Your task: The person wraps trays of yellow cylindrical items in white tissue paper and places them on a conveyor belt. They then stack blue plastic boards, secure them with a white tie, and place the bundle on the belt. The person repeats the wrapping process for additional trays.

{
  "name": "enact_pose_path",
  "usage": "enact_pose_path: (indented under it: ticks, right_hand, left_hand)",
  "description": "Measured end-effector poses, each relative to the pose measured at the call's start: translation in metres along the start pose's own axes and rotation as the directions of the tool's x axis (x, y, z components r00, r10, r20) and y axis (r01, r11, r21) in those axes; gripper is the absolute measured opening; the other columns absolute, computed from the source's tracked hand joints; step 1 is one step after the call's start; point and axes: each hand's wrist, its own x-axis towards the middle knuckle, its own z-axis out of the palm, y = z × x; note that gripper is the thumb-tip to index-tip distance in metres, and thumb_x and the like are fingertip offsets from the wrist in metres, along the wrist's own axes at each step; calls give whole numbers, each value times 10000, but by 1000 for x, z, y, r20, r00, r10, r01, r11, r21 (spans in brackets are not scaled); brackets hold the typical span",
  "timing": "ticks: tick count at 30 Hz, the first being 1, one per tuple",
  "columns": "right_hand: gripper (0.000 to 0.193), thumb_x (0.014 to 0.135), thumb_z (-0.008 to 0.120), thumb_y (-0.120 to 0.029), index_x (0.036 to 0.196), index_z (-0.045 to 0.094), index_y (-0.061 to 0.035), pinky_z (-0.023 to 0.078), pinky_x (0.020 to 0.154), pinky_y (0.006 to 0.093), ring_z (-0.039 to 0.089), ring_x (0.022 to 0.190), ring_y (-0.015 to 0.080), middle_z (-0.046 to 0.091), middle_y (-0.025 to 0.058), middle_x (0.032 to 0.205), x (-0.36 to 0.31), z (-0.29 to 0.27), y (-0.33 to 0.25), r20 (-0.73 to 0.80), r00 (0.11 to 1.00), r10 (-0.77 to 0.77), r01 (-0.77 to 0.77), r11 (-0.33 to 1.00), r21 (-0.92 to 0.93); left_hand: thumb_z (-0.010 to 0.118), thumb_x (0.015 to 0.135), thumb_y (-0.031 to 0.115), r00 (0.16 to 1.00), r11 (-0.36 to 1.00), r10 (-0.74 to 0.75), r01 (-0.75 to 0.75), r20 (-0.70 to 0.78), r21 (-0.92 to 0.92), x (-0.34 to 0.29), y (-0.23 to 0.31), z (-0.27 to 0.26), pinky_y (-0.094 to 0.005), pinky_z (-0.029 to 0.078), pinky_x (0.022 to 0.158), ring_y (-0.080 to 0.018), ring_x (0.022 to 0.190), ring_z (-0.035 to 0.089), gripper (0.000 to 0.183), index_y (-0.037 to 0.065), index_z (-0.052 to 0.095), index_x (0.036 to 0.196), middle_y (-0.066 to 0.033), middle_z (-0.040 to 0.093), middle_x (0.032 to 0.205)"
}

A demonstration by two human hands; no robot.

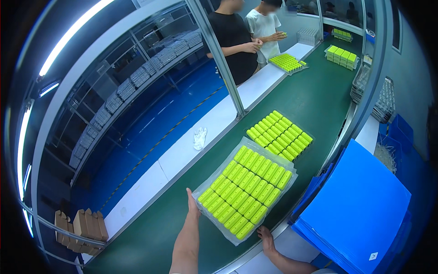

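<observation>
A clear plastic tray (199,193) carries rows of several bright yellow-green, rounded oblong plastic pieces (246,185) and sits tilted close to me over the green conveyor belt. My left hand (192,204) grips the tray's left edge, its fingers partly hidden beneath it. At the near right corner, my right hand (265,238) has its fingers curled against the tray's rim. Just beyond lies a second tray of the same yellow-green pieces (280,134), partly covered by the near one.
White ledges flank the green belt (315,100); a white glove (200,138) lies on the left one. Blue sheets (356,205) are stacked at right. Cardboard boxes (84,228) stand lower left. Two people (232,41) work by another filled tray (288,62). A metal post (219,59) rises beside the belt.
</observation>
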Motion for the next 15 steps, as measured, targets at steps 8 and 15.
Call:
enact_pose_path:
  ticks: [8, 15]
  right_hand:
    - [500, 1033, 477, -405, 1408, 464, -74, 365, 1070, 333, 487, 1248, 171, 541, 73, 1337, 21, 19, -5, -19, 993, 114, -107, 971, 214]
    - [431, 1042, 463, -357, 1346, 527, -58, 535, 900, 319, 632, 1050, 141, 636, 41, 1186, -15, 14, -61, 275, 951, 143, -267, 827, 495]
  left_hand:
    - [460, 1003, 535, 990, 969, -131, 141, -60, 203, -28, -21, -5, -403, 453, 1029, -253, 1206, 579, 611, 43, 550, 1354, -121, 612, 1322]
    - [452, 1033, 413, 978, 998, -31, 44, -207, 55, -187, -104, -56, -385, 350, 1122, -232, 1332, 480, 549, 51, 461, 1445, -87, 528, 1438]
